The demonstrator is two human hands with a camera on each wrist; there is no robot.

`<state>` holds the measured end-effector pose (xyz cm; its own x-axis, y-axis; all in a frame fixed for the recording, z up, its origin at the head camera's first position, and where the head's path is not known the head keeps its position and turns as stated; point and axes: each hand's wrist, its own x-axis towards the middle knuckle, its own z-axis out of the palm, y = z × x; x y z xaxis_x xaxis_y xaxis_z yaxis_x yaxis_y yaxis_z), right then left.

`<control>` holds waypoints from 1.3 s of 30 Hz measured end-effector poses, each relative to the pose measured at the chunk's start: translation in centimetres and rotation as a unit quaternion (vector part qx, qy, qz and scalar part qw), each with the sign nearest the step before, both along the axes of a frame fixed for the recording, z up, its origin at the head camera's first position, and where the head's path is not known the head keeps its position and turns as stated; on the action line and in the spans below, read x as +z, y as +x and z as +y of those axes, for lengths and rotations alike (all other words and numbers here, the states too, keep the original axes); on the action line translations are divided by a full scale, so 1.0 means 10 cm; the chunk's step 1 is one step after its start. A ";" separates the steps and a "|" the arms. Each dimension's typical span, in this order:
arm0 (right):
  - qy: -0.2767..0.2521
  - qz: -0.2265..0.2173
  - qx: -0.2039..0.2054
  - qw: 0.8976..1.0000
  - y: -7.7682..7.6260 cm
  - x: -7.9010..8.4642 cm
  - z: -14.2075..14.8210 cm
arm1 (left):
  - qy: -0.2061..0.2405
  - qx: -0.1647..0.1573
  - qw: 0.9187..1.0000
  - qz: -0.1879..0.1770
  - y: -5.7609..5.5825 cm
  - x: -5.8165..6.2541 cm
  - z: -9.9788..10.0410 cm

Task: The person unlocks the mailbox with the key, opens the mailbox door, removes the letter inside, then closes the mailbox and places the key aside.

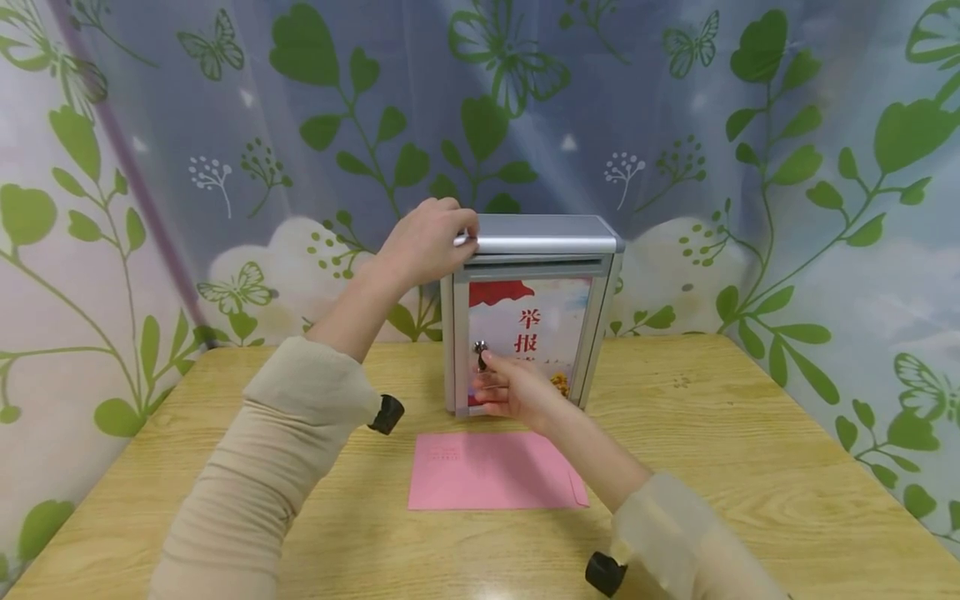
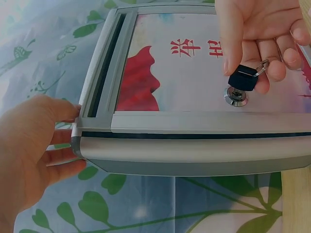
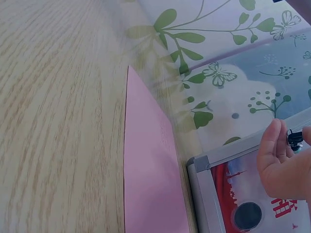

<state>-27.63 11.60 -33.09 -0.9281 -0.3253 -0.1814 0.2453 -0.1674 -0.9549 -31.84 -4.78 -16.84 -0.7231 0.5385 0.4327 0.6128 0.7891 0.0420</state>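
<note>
A grey metal letter box (image 1: 547, 233) with a slot under its top and a printed front panel stands upright on the table. My left hand (image 1: 431, 237) grips its top left corner, the thumb at the front edge and the fingers round the side. Low on the panel's left, my right hand (image 1: 525, 396) pinches a black-headed key (image 2: 243, 78) between thumb and fingers. The key, with a metal ring (image 2: 263, 67) on it, sits at the round silver lock (image 2: 236, 99); how deep it is in cannot be told.
A pink envelope (image 1: 487, 475) lies flat on the wooden table (image 1: 750, 433), in front of the box and partly under the right forearm. Behind the table hangs a curtain (image 1: 660, 125) with leaves and butterflies.
</note>
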 end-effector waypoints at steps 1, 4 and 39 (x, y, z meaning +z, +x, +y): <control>-0.005 -0.002 0.001 1.000 0.00 0.01 0.00 | 0.001 0.000 1.000 0.002 0.00 0.00 0.00; -0.012 -0.007 0.002 1.000 -0.01 0.02 -0.01 | 0.006 -0.003 1.000 0.004 0.00 0.00 0.00; -0.134 -0.089 -0.008 0.987 -0.10 0.01 -0.06 | 0.022 -0.026 0.999 0.007 0.00 -0.04 -0.04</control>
